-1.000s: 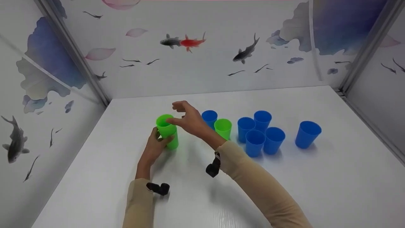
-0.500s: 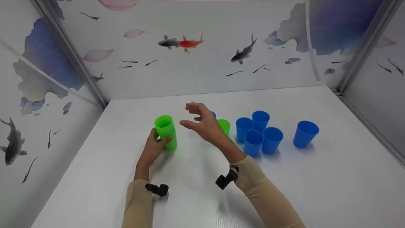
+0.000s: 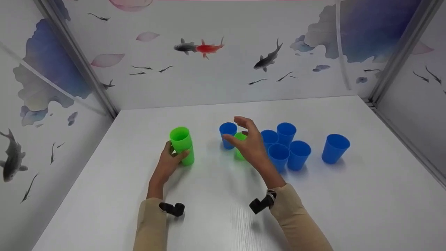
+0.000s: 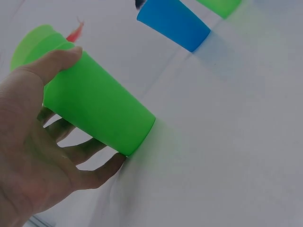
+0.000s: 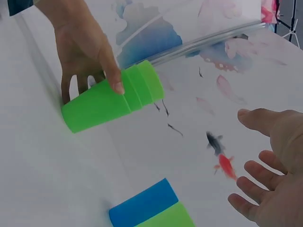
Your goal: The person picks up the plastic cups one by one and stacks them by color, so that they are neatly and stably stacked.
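Observation:
My left hand (image 3: 167,163) grips a stack of nested green cups (image 3: 181,137) standing upright on the white table. In the left wrist view, the thumb lies across the stack near its stepped rims, with the fingers round the far side. Over the table's middle, my right hand (image 3: 251,146) is held with fingers spread and nothing in it. A single green cup (image 3: 239,154) stands below and behind that hand, partly hidden by it. Beside this cup stands a blue cup (image 3: 227,127). The right wrist view shows the green stack (image 5: 102,105) apart from the right hand.
Several blue cups (image 3: 299,155) stand in a close group right of my right hand. Farther right, another blue cup (image 3: 334,150) stands alone. The white table (image 3: 209,212) meets a fish-printed back wall (image 3: 209,83) and side walls.
My right hand has moved away from the green stack, rightward to the single green cup, with its fingers still spread. The left hand keeps its grip on the stack in place.

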Tool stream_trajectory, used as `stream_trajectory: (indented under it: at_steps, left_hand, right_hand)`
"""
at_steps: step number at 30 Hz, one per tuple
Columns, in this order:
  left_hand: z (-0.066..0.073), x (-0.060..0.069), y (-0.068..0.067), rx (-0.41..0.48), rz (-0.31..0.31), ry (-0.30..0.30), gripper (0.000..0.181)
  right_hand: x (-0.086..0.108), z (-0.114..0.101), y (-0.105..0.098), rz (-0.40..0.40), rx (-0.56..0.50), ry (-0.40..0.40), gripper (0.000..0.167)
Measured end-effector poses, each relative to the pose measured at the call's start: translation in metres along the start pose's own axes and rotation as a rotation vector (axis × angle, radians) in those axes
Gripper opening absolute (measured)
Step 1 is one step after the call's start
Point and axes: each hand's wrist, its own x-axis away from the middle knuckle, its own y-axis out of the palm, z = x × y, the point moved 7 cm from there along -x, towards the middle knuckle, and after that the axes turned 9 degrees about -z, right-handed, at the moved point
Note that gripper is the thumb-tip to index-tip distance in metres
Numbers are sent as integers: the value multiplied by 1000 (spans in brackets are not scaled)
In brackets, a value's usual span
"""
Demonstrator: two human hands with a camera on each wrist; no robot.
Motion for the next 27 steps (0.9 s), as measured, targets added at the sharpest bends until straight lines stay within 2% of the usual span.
stream_trajectory:
  at_steps: [8,18,27]
  left_hand:
    - [1,0,0,8,-8,11,79]
    - [-1,0,1,4,-4,5,80]
    - [0,0,0,3,1,4,82]
  right_hand:
    - [-4,23,-2,97,42,37,68]
    - [-6,46,0,96,90,135,71]
    - [-6,51,-2,127,87,132,70]
